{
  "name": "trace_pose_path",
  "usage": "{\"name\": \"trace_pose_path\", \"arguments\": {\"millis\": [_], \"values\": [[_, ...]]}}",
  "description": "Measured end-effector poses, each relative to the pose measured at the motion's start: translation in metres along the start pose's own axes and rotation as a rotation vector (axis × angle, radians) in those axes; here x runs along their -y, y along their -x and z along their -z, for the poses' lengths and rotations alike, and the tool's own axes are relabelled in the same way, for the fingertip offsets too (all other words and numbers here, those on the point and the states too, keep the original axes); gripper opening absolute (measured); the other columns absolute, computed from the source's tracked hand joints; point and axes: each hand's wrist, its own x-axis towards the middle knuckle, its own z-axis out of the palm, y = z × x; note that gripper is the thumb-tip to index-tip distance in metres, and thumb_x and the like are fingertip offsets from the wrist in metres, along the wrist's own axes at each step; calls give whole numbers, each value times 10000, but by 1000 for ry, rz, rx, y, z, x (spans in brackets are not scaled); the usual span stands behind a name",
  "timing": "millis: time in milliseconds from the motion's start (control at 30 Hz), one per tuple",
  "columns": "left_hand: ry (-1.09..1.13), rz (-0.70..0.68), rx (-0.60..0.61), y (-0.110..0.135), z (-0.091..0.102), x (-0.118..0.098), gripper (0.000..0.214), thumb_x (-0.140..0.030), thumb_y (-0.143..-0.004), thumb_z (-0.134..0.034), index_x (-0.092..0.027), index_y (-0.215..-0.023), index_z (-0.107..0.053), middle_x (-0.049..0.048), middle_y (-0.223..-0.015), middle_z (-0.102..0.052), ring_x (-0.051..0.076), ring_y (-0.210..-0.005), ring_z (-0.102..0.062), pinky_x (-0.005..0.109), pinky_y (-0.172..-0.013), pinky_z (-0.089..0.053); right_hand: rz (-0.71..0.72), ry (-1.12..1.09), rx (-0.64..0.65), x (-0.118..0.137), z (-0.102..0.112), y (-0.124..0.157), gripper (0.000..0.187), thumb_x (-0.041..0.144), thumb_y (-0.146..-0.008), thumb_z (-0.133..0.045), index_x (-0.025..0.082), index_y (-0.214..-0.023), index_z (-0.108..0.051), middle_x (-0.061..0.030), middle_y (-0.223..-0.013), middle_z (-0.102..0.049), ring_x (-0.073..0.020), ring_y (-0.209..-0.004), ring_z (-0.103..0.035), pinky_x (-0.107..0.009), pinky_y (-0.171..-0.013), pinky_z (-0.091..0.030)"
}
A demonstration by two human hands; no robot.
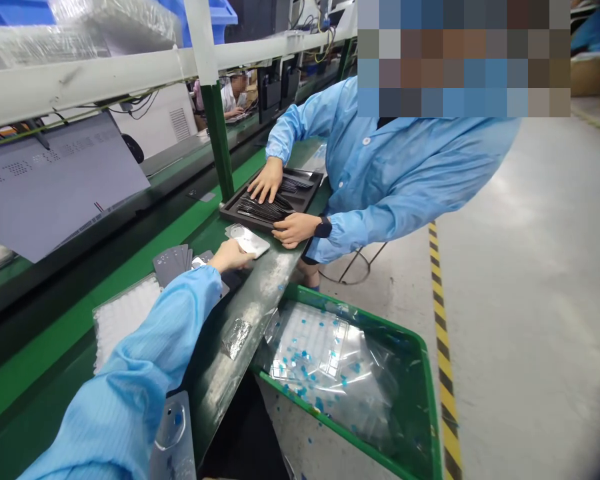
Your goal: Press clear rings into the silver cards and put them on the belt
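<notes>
My left hand (233, 256) reaches across the bench from the lower left, its fingers closed on the near end of a few thin silvery-white panels (250, 241) with a round ring, like phone back covers. Just beyond them is a black tray (229, 212) of thin dark pieces (265, 208), on which a co-worker's two hands (267, 181) rest. Grey flat panels (173, 264) lie fanned out beside my wrist. A translucent panel with a large ring (173, 433) is partly covered by my sleeve. My right hand is outside the picture.
A white ridged tray (127, 313) lies left of my forearm. Below the bench edge stands a green bin (425, 373) holding clear plastic and blue scraps. A green post (217, 140) rises behind the black tray. The co-worker in a blue coat (380, 180) is on the right.
</notes>
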Motion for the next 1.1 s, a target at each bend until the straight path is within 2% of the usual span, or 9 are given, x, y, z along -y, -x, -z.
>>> {"name": "trace_pose_path", "arguments": {"millis": [100, 200, 367, 500, 600, 733, 833, 967, 1100], "values": [[-239, -157, 26, -4, 10, -5, 385, -296, -670, -912, -155, -999, -768, 190, -1215, -714, 407, -1340, -521, 453, -1106, -416, 18, 20, -3, 0, 1, 2, 319, 452, -1016, -623, 147, -1076, -695, -76, -1078, -736, -181, -909, -688, -428, -897, -570], [-413, -308, 116, -12, 16, -9, 686, -334, -657, -912, -222, -1298, -694, 149, -1549, -516, 382, -1518, -309, 482, -1231, -208, 2, 65, 31, -3, 4, -1, 286, 399, -1040, -538, 240, -911, -738, 29, -891, -733, -159, -868, -679, -377, -874, -552], [-617, -421, 279, -25, 19, -9, 684, -473, -755, -829, -249, -1375, -645, 150, -1555, -518, 357, -1474, -401, 492, -1226, -184, -41, 129, 77, -12, 8, -7, 620, 204, -1049, -323, 309, -560, -690, 107, -654, -628, -137, -872, -707, -301, -791, -512], [-692, -447, 331, -25, 29, -15, 706, -485, -760, -826, -223, -1389, -642, 175, -1525, -537, 356, -1424, -453, 448, -1202, -252, -67, 115, 55, -17, 12, -7, 373, 311, -1055, -499, 215, -774, -724, 44, -816, -709, -161, -858, -702, -333, -839, -552], [-710, -459, 358, -11, 52, -25, 823, -484, -729, -847, -235, -1465, -576, 151, -1553, -512, 351, -1452, -418, 424, -1206, -251, -83, 73, 33, -20, 15, -3, 236, 390, -1021, -627, 168, -987, -701, -27, -981, -730, -160, -837, -688, -358, -820, -580], [-769, -363, 483, 25, 92, -28, 906, -402, -529, -961, -269, -1373, -661, 111, -1436, -628, 345, -1320, -558, 341, -1106, -381, -81, 13, 49, -22, 14, 5, 254, 406, -1010, -569, 279, -860, -729, 31, -831, -715, -170, -811, -675, -309, -713, -549], [-786, -229, 548, 51, 105, -19, 837, -231, -392, -973, -292, -1196, -747, 73, -1350, -678, 345, -1229, -609, 319, -1011, -430, -77, -19, 111, -23, -3, 5, 269, 361, -921, -575, 395, -689, -708, 85, -643, -618, -177, -757, -651, -282, -597, -493], [-660, -173, 447, 58, 106, -17, 625, -79, -358, -922, -230, -947, -776, 45, -1094, -742, 308, -1099, -632, 279, -918, -442, -107, -50, 219, -30, -46, 10, 217, 281, -831, -652, 362, -631, -675, 72, -601, -547, -192, -676, -625, -293, -515, -455], [-468, -132, 283, 48, 120, -39, 350, -137, -482, -929, -177, -771, -736, 3, -754, -701, 225, -830, -631, 252, -777, -447, -152, -84, 261, -41, -83, 26, 99, 288, -815, -710, 319, -722, -724, 26, -686, -618, -185, -709, -616, -296, -571, -461]]}}
